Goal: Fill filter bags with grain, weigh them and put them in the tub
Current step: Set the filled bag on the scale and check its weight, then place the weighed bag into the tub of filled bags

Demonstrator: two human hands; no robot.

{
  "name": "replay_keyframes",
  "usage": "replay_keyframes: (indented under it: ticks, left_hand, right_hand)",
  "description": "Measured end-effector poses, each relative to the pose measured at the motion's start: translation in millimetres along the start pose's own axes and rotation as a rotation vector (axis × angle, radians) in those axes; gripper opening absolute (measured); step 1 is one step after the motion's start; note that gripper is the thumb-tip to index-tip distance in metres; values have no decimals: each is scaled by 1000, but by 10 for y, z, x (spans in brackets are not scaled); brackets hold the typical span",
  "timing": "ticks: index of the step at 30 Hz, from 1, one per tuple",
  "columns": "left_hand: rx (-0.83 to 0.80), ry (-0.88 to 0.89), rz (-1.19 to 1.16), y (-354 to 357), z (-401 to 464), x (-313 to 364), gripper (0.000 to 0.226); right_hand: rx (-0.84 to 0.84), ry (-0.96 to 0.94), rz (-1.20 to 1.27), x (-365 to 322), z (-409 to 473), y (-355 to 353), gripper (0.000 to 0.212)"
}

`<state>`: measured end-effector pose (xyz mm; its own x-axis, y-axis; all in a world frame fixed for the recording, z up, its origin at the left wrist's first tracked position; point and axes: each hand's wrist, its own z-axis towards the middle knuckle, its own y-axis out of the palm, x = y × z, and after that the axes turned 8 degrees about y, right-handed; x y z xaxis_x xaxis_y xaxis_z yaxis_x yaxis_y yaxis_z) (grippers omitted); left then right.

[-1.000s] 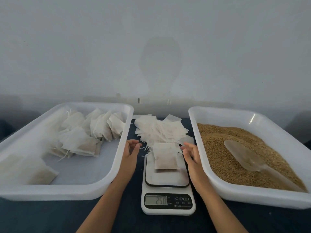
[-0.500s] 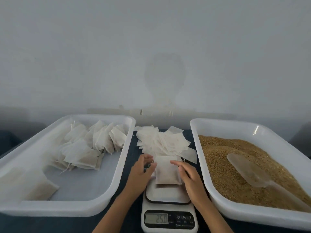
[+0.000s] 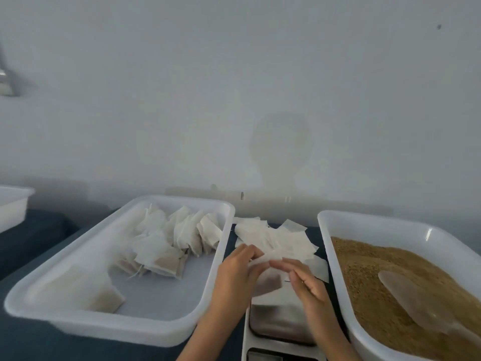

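Filter bag upright, mouth upward

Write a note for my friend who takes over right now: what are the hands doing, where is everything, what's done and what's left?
Left hand and right hand both pinch the filled bag over the scale.
Done: filled bags lie in the left tub.
Empty bags are piled behind the scale. The scoop rests in the grain tub.
Left: put this bag in the left tub, then fill and weigh more.
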<state>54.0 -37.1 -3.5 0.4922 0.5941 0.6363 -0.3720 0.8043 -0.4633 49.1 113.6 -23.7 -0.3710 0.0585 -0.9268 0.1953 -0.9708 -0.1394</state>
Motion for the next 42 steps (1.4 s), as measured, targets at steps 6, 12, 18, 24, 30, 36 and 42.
replay_keyframes:
  ticks: [6,12,18,24,30,36,42]
  left_hand:
    - [86,-16,286,-463,-76,192,19]
    - [136,-224,365,-1364,52,113,14]
    - [-44,-487,244,-2056,-32,-514,12]
    - [-388,-702,461,-2242,-165,-986,13]
    - [-550,-747,717,-2341,-239,-1084,25]
    - [-614,-706,994,-2334,-245,-976,27]
    - [-664,-687,1113,-2270,-278,-944,20]
  right_hand:
    - [-67,-49,46,-377,91,413,28]
    - [-256,-68,38,-736,442,1047,41]
    - [-490,171,-42,-656,652,1820,42]
    - [-735,564,-104,-463,800,2230,41]
    - [-828,549,-291,-330,820,2379,39]
    - [-1013,566,-412,-276,780,2358,39]
    - [-1161,496,-559,-322,749,2315,46]
